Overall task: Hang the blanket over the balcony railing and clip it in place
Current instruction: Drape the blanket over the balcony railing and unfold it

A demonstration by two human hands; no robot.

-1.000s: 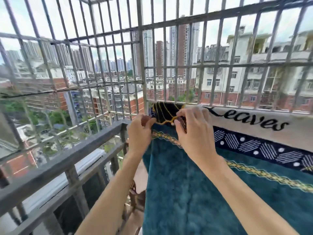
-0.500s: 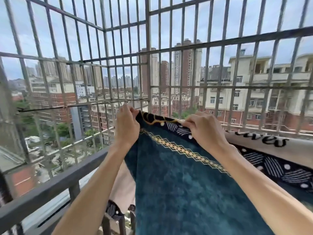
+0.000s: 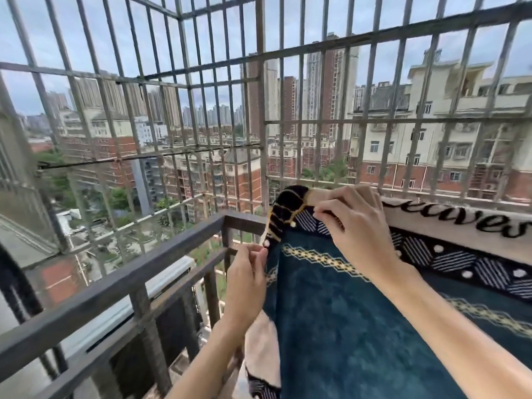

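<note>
Lowered below right hand, left hand now pinches blanket edge; right hand grips top fold. Fabric appears soft, weighty: grasp the border.

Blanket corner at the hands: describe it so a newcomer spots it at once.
Start where the two runs of the balcony railing meet. Right of that the teal blanket hangs over it, pinched by the left hand and right hand. The corner is the folded black flap with yellow lines; its neighbours are teal field and cream lettered band.
</note>
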